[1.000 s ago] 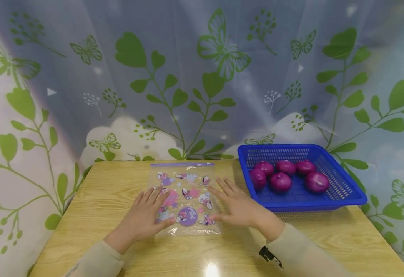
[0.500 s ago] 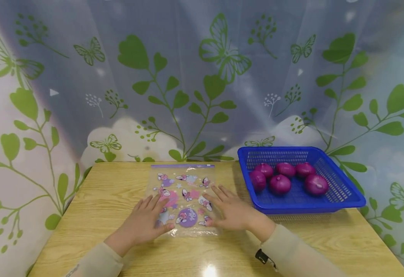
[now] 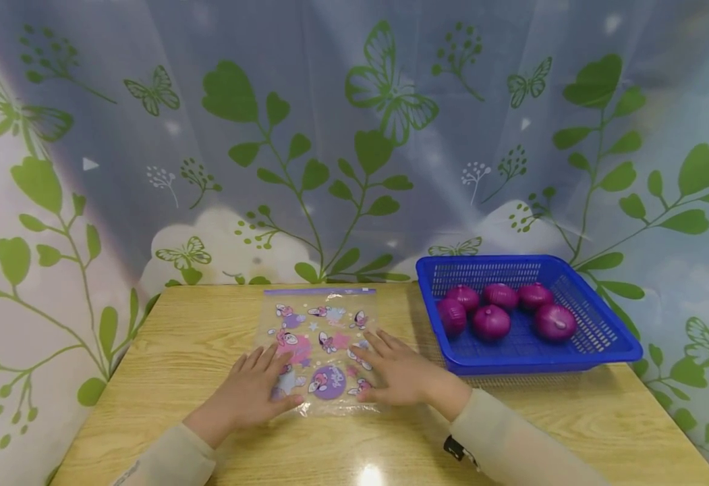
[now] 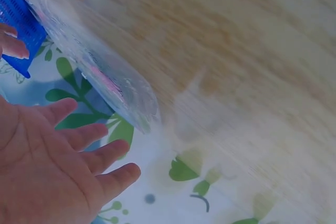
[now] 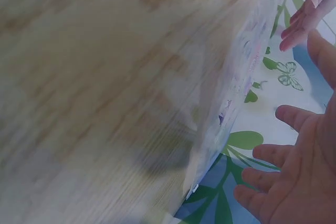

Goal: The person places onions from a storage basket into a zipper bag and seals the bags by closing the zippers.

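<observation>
A clear zip bag (image 3: 324,317) printed with pink and purple cartoon figures lies flat, its purple zip strip at the far edge. My left hand (image 3: 247,391), fingers spread, is over the bag's lower left edge. On the other side, my right hand (image 3: 405,371) is spread over the lower right part. Neither hand grips anything. The left wrist view shows the palm of the left hand (image 4: 58,166) with a gap between its fingers and the bag (image 4: 110,77). Likewise, the right hand (image 5: 294,166) has its fingers apart from the bag in the right wrist view.
To the right, a blue plastic basket (image 3: 542,364) holds several purple onions (image 3: 491,322). Both stand on a wooden table (image 3: 190,337). Behind the table hangs a curtain (image 3: 305,135) with green leaves and butterflies.
My right hand has shifted slightly left and toward me, further over the bag. The left hand has drawn back a little toward me. The bag and basket have stayed in place.
</observation>
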